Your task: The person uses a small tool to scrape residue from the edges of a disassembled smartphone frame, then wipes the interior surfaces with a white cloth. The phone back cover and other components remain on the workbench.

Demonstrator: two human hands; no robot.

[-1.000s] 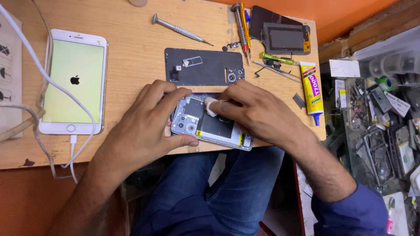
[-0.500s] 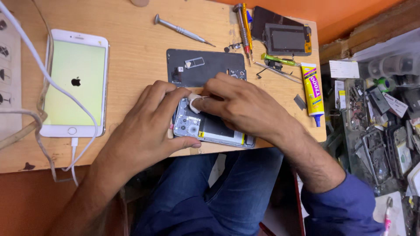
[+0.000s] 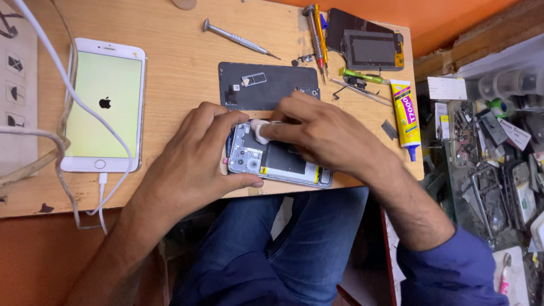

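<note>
The left hand [image 3: 195, 156] curls around the open phone [image 3: 277, 161] at the table [image 3: 170, 62] edge, holding it down. The right hand [image 3: 323, 130] pinches a small white pad [image 3: 259, 129] against the phone's top, just below the dark back cover [image 3: 266, 85].

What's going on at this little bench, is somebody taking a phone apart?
A person sits at a wooden bench with an opened phone lying at its front edge, insides showing. The left hand steadies the phone, and the right hand presses a small white wad onto its upper part. A dark back cover lies just behind. A white phone with a lit screen sits off to one side, plugged into a white cable.
</note>
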